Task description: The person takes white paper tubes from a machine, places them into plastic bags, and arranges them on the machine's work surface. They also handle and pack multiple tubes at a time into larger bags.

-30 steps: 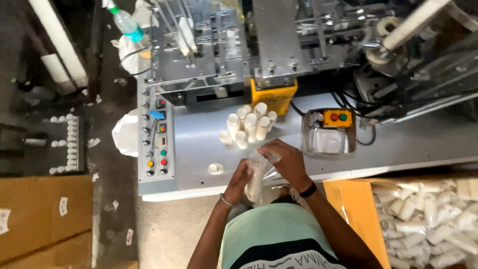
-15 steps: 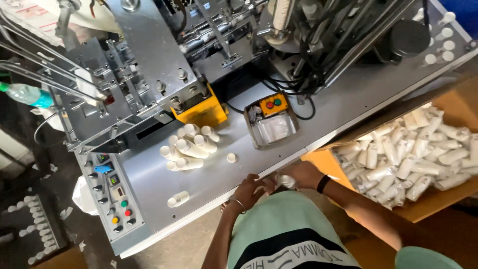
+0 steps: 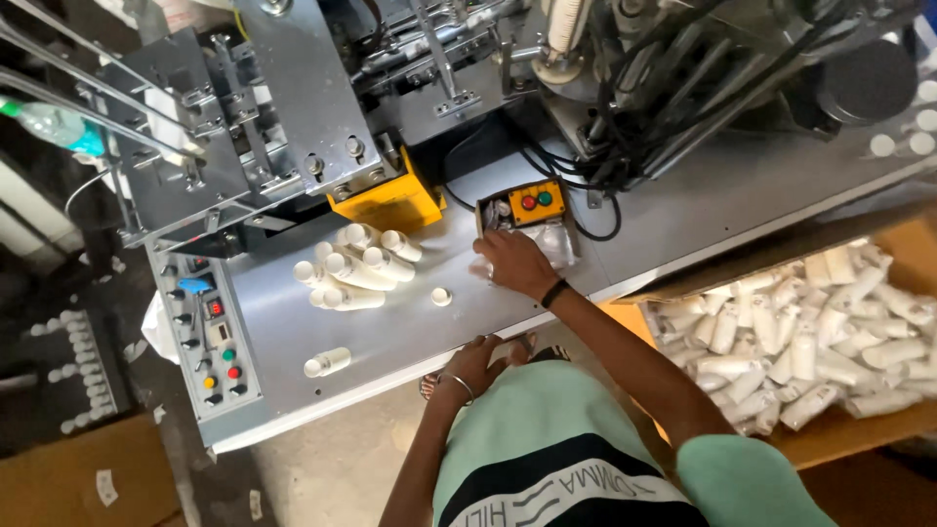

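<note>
Since 0.5 s ago the right hand (image 3: pixel 514 263) left the lap & reached far onto the desk (image 3: pixel 410 327), fingers loosely spread on a clear plastic bag (image 3: pixel 556 242) just near of the yellow button box (image 3: pixel 535 201). Left hand (image 3: pixel 475 361) curled at desk's near edge; can't tell if it holds anything. White tubes pile (image 3: pixel 353 265) lies left, long axes running left-right. Cardboard box (image 3: pixel 893 420) w/ white tubes sits right.

bright, even overhead light, soft shadows, slight motion blur, dim left edge.
</note>
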